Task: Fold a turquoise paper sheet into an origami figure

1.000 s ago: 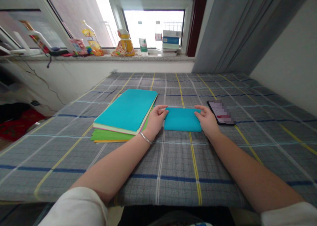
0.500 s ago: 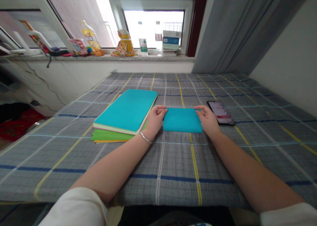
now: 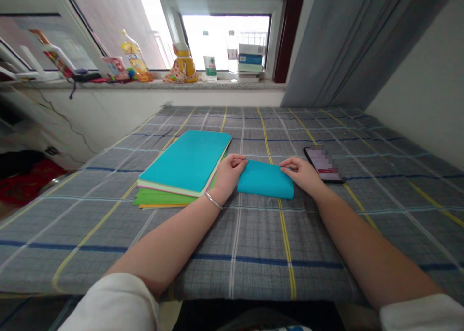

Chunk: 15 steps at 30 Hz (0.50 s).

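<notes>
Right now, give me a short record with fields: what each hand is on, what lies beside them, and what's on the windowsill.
left hand: pinches the far left corner of the folded teal sheet
right hand: pinches the sheet's far right corner
folded teal sheet: on the plaid cloth, far edge lifted
paper stack: left of the left hand, teal on top, green and orange below
phone: right of the right hand, screen lit
windowsill: bottles, a box, small items
</notes>
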Each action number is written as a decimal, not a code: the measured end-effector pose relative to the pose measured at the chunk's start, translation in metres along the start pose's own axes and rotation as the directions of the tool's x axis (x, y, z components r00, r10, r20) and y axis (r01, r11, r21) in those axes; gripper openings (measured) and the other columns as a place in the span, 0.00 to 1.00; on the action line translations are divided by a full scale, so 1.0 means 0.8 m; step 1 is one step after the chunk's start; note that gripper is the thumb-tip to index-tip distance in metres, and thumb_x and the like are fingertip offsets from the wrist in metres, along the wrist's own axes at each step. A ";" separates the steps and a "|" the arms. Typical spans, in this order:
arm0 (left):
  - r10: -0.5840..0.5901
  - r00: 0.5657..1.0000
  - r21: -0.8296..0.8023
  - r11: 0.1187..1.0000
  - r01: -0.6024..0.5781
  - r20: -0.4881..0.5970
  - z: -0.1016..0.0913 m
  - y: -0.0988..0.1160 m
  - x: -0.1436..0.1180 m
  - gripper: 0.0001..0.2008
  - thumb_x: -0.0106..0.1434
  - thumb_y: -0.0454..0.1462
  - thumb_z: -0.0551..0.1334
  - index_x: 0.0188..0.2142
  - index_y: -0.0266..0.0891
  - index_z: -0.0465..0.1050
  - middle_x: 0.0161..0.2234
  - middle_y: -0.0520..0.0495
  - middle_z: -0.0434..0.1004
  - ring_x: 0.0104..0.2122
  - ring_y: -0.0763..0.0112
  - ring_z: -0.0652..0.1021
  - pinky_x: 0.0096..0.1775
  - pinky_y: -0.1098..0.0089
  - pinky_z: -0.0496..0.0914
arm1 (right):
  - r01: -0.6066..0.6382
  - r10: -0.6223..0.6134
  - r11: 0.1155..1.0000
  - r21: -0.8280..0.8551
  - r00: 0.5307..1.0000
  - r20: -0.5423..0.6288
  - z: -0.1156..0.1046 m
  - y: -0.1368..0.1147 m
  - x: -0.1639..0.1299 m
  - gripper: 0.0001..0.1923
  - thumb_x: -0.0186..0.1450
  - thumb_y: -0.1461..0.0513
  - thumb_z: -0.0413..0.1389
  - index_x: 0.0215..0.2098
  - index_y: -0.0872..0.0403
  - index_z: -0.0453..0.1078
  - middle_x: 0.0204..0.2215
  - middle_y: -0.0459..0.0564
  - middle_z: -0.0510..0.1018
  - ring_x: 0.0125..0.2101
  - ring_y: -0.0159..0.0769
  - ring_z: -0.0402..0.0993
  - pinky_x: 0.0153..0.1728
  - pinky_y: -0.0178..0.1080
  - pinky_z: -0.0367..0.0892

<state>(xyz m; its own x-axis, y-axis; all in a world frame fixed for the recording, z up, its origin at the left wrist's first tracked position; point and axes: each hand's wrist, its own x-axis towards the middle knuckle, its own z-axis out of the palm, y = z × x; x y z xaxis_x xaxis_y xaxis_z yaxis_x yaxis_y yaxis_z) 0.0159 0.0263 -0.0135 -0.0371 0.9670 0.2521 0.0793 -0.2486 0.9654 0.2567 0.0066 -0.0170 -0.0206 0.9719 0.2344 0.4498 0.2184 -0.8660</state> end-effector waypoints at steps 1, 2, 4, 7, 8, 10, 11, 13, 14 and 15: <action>0.008 1.000 0.010 1.000 -0.009 0.013 0.001 0.001 -0.001 0.08 0.55 0.37 0.67 0.35 0.37 0.76 0.26 0.51 0.78 0.29 0.70 0.77 0.32 0.72 0.67 | 0.012 -0.012 1.000 0.000 0.999 0.033 0.000 -0.002 0.001 0.08 0.57 0.58 0.60 0.34 0.51 0.75 0.35 0.49 0.82 0.36 0.41 0.78 0.41 0.45 0.70; 0.020 0.999 0.018 1.000 -0.021 0.025 0.001 0.001 -0.001 0.09 0.55 0.37 0.67 0.36 0.38 0.77 0.27 0.51 0.78 0.29 0.70 0.77 0.32 0.72 0.67 | 0.026 -0.026 1.000 -0.001 0.998 0.056 0.000 -0.005 0.002 0.08 0.57 0.59 0.59 0.34 0.51 0.76 0.36 0.49 0.82 0.38 0.41 0.78 0.43 0.45 0.70; 0.044 0.998 0.027 0.999 -0.046 0.046 0.003 0.002 -0.003 0.08 0.56 0.37 0.66 0.36 0.38 0.78 0.29 0.50 0.80 0.31 0.69 0.77 0.35 0.71 0.69 | 0.053 -0.050 0.998 -0.028 0.996 0.078 0.003 -0.011 0.002 0.08 0.57 0.60 0.59 0.36 0.50 0.77 0.37 0.49 0.83 0.40 0.41 0.78 0.45 0.45 0.70; 0.055 0.996 0.028 0.998 -0.057 0.069 0.007 0.002 -0.004 0.05 0.55 0.35 0.67 0.33 0.38 0.79 0.32 0.48 0.81 0.34 0.68 0.78 0.39 0.69 0.70 | 0.075 -0.066 0.992 -0.100 0.994 0.086 0.012 -0.018 0.001 0.10 0.58 0.60 0.60 0.39 0.47 0.78 0.38 0.47 0.83 0.41 0.42 0.79 0.46 0.47 0.70; 0.053 0.996 0.024 0.998 -0.055 0.075 0.008 0.003 -0.005 0.05 0.55 0.35 0.67 0.33 0.38 0.79 0.33 0.48 0.81 0.34 0.68 0.79 0.39 0.69 0.71 | 0.079 -0.069 0.989 -0.122 0.994 0.089 0.015 -0.020 0.001 0.10 0.58 0.60 0.60 0.39 0.46 0.78 0.38 0.47 0.83 0.41 0.42 0.79 0.47 0.47 0.70; 0.049 0.995 0.009 0.999 -0.050 0.088 0.010 0.004 -0.007 0.05 0.55 0.35 0.67 0.33 0.39 0.79 0.33 0.48 0.81 0.34 0.68 0.79 0.40 0.68 0.71 | 0.089 -0.076 0.983 -0.161 0.993 0.085 0.020 -0.023 0.000 0.10 0.59 0.59 0.60 0.39 0.45 0.78 0.38 0.46 0.83 0.41 0.43 0.79 0.46 0.48 0.70; 0.051 0.994 0.002 0.999 -0.052 0.092 0.011 0.005 -0.008 0.04 0.56 0.35 0.67 0.33 0.39 0.78 0.33 0.48 0.81 0.34 0.68 0.79 0.41 0.68 0.71 | 0.092 -0.079 0.980 -0.176 0.994 0.080 0.023 -0.025 0.000 0.10 0.59 0.58 0.60 0.39 0.44 0.79 0.38 0.46 0.83 0.40 0.43 0.79 0.46 0.48 0.70; 0.061 0.993 -0.004 0.998 -0.061 0.099 0.011 0.008 -0.010 0.05 0.56 0.36 0.67 0.33 0.39 0.78 0.33 0.48 0.81 0.35 0.68 0.79 0.41 0.69 0.70 | 0.087 -0.077 0.979 -0.182 0.995 0.063 0.026 -0.030 -0.001 0.08 0.59 0.57 0.61 0.37 0.44 0.79 0.36 0.46 0.83 0.38 0.44 0.79 0.43 0.48 0.71; 0.069 0.992 -0.002 0.998 -0.069 0.102 0.011 0.010 -0.010 0.05 0.56 0.36 0.67 0.34 0.39 0.78 0.33 0.48 0.81 0.35 0.68 0.79 0.40 0.69 0.70 | 0.076 -0.068 0.982 -0.171 0.996 0.051 0.027 -0.033 -0.002 0.07 0.59 0.58 0.60 0.36 0.45 0.79 0.34 0.46 0.83 0.37 0.43 0.79 0.42 0.47 0.71; 0.076 0.991 0.000 0.997 -0.077 0.109 0.010 0.012 -0.011 0.07 0.56 0.37 0.67 0.36 0.39 0.77 0.32 0.49 0.80 0.34 0.69 0.79 0.39 0.70 0.70 | 0.062 -0.057 0.986 -0.152 0.998 0.042 0.027 -0.036 -0.002 0.06 0.59 0.58 0.60 0.34 0.46 0.79 0.32 0.46 0.83 0.36 0.42 0.79 0.41 0.46 0.71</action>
<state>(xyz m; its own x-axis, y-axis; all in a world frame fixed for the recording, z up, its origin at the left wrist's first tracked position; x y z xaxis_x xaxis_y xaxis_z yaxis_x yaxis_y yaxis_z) 0.0252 0.0159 -0.0073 0.0783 0.9456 0.3159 0.0816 -0.3219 0.9433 0.2246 0.0004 -0.0020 -0.0833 0.9608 0.2643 0.5782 0.2626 -0.7725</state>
